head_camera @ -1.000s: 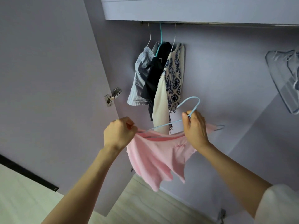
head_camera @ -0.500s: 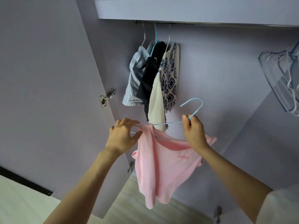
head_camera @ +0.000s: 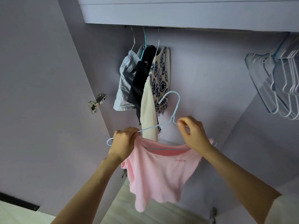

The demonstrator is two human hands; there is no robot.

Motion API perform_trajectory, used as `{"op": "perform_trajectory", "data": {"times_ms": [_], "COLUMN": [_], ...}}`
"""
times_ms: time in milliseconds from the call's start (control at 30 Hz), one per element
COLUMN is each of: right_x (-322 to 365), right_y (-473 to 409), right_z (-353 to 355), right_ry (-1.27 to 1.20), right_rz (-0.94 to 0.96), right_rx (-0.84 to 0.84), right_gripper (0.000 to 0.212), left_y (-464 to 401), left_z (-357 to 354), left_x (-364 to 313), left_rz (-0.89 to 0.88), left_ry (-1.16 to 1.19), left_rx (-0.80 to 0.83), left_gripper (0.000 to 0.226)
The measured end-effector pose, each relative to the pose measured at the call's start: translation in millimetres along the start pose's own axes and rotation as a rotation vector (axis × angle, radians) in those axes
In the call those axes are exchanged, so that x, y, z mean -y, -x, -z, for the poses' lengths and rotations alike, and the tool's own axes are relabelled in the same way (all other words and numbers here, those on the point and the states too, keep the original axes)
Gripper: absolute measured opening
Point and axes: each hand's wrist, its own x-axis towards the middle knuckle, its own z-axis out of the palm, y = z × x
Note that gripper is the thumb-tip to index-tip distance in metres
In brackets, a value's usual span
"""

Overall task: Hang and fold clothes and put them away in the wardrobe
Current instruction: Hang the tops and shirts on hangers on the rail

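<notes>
A pink T-shirt [head_camera: 159,173] hangs from a light blue wire hanger [head_camera: 175,109] held up in front of the open wardrobe. My left hand [head_camera: 123,143] grips the shirt's left shoulder and the hanger's left arm, whose blue tip sticks out past my fist. My right hand [head_camera: 193,132] pinches the hanger's right arm just below the neck, above the shirt's collar. The hanger's right end is hidden inside the shirt. The hook stands free, below the rail.
Three garments hang from the rail: a striped shirt [head_camera: 125,81], a dark piece [head_camera: 140,78] and a cream and navy patterned top [head_camera: 159,76]. Several empty hangers [head_camera: 275,81] hang at the right. The open lilac door [head_camera: 40,94] with its hinge [head_camera: 97,103] stands left.
The shirt's left shoulder has come off the hanger's left tip, which now shows bare. My right hand slid from the hook's base onto the hanger's right arm. Both hands rose slightly.
</notes>
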Motion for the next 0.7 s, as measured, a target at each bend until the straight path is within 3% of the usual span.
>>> {"op": "perform_trajectory", "data": {"times_ms": [200,333,500,600,700], "right_x": [-55,-53,-57,-56,-51], "right_y": [22,25,23,29,34], "right_z": [32,41,50,61,71], "right_ry": [0.443,0.525,0.595,0.608,0.669], "right_rz": [-0.122,0.016,0.071,-0.046,-0.191], "right_rx": [0.091,0.216,0.205,0.229,0.221], "right_gripper": [0.043,0.032,0.029,0.031,0.021], "left_y": [-10,-14,-22,-33,-43], "left_z": [12,9,2,-7,-21], "left_x": [20,26,19,13,9], "left_rz": [-0.006,0.017,0.074,0.172,0.243], "left_ry": [0.052,0.073,0.134,0.108,0.088], "left_rx": [-0.150,-0.187,-0.103,-0.032,0.066], "left_gripper": [0.029,0.023,0.023,0.016,0.024]}}
